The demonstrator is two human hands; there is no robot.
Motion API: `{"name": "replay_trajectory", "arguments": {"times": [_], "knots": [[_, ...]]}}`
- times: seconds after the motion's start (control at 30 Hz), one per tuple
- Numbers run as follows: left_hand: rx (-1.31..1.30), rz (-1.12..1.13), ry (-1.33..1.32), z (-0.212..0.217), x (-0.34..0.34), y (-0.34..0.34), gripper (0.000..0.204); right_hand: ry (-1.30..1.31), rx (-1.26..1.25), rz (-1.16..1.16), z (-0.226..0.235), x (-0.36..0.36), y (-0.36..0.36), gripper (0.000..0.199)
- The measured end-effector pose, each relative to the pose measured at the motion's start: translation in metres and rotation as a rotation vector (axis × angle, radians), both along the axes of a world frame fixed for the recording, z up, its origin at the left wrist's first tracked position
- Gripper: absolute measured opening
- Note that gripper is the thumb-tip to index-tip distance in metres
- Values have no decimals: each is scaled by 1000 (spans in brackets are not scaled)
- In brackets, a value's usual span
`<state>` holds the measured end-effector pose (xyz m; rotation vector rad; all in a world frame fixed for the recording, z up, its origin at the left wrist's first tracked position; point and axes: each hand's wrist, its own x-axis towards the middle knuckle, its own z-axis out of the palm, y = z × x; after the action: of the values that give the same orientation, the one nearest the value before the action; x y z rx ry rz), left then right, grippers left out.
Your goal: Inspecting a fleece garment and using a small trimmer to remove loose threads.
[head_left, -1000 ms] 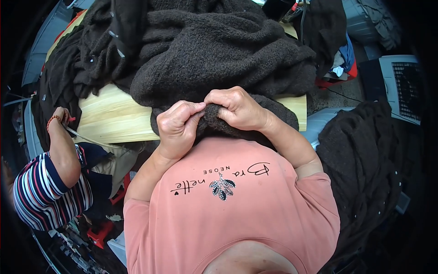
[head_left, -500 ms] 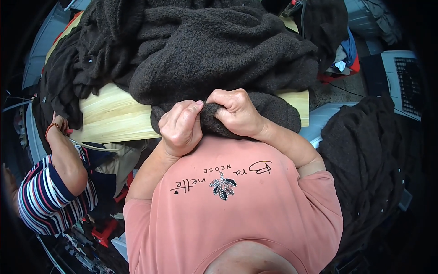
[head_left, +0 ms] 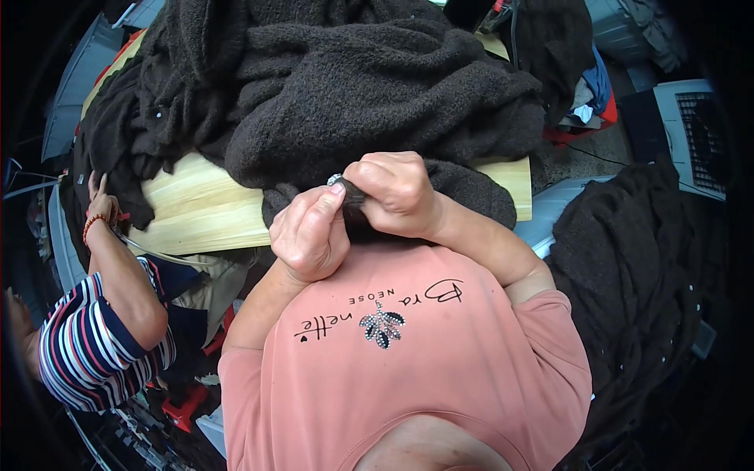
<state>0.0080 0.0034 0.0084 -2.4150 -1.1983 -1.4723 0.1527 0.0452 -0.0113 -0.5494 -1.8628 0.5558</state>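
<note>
You had the dark knit cloth (head_left: 385, 94) heaped in thick folds over the pale wooden tabletop (head_left: 200, 208), with a fold of it coming to the tabletop's near edge, where both your hands worked close together. Your left hand (head_left: 309, 238) was closed, its thumb and fingertips pinching a gathered bit of the cloth beside a small shiny piece (head_left: 334, 179). Your right hand (head_left: 395, 192) was curled tight on the same gathered part, its knuckles just beside your left fingertips. Your pink shirt (head_left: 448, 345) was just on the near side of the tabletop. At the tabletop's left end, a co-worker's hand (head_left: 102, 206) reached to the cloth hanging there; you could not tell whether it gripped anything. To the tabletop's right lay another dark cloth heap (head_left: 620, 259), and beyond its far right corner stood a red container (head_left: 609, 116).
</note>
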Motion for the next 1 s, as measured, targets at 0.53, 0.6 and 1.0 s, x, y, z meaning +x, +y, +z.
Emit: {"name": "replay_trajectory", "arguments": {"times": [0.53,0.6,1.0], "knots": [[-718,-160,134,-42,-9,-4,18,-166,224,-124,-2,28,-45,23],[-645,-78,-276,-32,-5,-1,12,-190,140,-161,0,29,-52,31],[-678,-292,-883,-51,-73,-23,15,-471,-609,-306,-18,43,-147,19]]}}
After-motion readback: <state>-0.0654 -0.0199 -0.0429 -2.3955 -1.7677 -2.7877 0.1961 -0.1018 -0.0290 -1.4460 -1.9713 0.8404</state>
